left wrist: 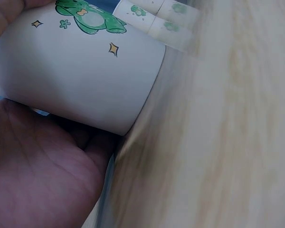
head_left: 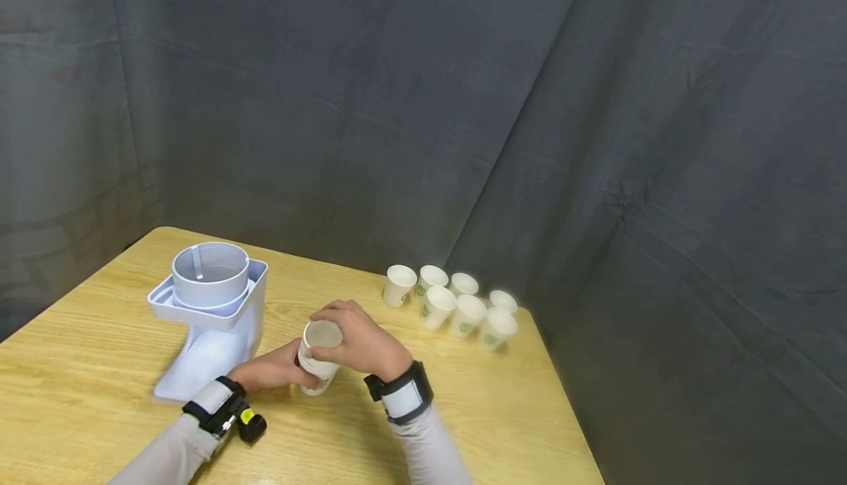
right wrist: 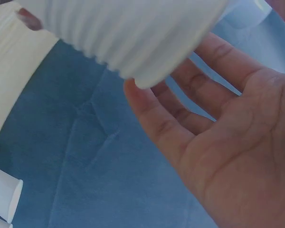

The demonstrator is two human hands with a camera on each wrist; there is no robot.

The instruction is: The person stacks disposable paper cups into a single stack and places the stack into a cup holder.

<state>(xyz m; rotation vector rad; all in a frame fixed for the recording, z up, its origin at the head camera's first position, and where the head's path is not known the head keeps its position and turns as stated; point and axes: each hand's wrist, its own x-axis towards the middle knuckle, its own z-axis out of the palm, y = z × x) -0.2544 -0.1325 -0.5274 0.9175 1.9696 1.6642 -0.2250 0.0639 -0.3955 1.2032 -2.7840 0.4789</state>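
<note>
Near the middle of the table is a stack of white paper cups (head_left: 320, 364), mouths up, its nested rims showing as ridges in the right wrist view. My left hand (head_left: 274, 369) grips the stack from the left, low on its side. From the right, my right hand (head_left: 362, 339) holds the top by the rim, thumb in front and fingers behind. A green cartoon animal is printed on the lowest cup (left wrist: 80, 71) in the left wrist view. The left palm (left wrist: 42, 166) shows beside it.
Left of the stack stands a pale blue-white plastic stand (head_left: 212, 356) with a round open holder (head_left: 210, 290) on top. Several single paper cups (head_left: 468, 316) stand upright at the table's back right. Grey cloth (head_left: 344, 103) hangs behind the wooden table (head_left: 503, 419).
</note>
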